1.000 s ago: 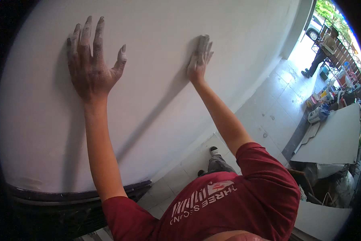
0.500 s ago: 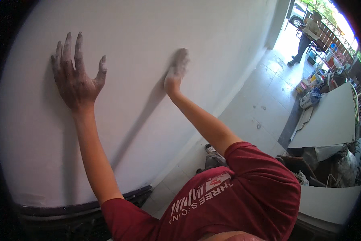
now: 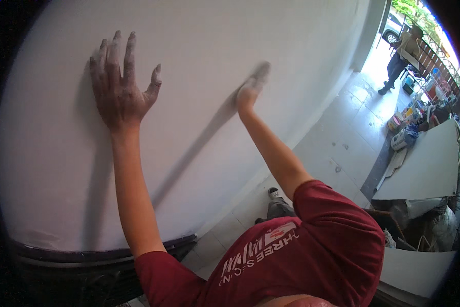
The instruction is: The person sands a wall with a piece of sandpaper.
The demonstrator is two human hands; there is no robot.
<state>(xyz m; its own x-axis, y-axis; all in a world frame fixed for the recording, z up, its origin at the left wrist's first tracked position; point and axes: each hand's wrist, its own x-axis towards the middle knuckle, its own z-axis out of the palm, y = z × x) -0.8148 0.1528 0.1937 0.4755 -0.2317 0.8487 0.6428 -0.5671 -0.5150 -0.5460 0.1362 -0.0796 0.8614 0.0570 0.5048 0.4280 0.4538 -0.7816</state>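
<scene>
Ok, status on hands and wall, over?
Left hand flat on white wall, fingers spread. Right hand blurred against it. Nothing between them.

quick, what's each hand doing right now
Left hand: open, fingers spread, flat on the white wall.
Right hand: against the wall, blurred; grip cannot be told.

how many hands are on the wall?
2. The left hand lies flat on the white wall, fingers spread; the right hand, blurred, touches it further right. No other hands show.

A broad white wall with a dark base trim meets a pale tiled floor. White boards lie nearby; daylight enters through a distant doorway.
</scene>
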